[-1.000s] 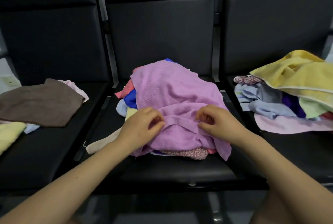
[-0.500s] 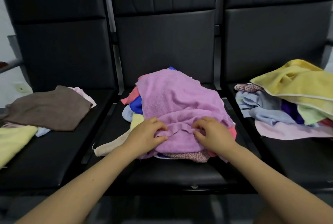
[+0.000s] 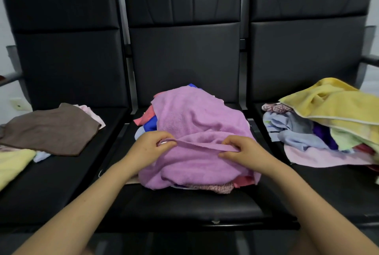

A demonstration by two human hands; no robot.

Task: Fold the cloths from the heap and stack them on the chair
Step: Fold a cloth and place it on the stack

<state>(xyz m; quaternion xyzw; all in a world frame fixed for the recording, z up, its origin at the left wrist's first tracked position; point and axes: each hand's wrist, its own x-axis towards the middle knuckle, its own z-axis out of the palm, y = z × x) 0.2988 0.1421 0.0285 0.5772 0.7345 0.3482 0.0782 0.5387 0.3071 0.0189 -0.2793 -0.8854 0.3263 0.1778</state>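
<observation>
barely underway, you pinched the hem of the lilac terry towel (image 3: 196,129) with your left hand (image 3: 148,148) and right hand (image 3: 245,152), atop the mixed heap of cloths (image 3: 205,186) on the middle black padded chair (image 3: 184,209). the flat brown cloth (image 3: 51,129) lay on the left seat; much folding seemed to remain, including the rumpled yellow towel (image 3: 336,105) pile.

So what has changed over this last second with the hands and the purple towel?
Both hands have drawn the near hem of the purple towel up into a taut band: the left hand and right hand each pinch it and now sit wider apart than before. The grip was already on the towel a second ago. The brown cloth on the left chair and the yellow towel on the right stayed put.
</observation>
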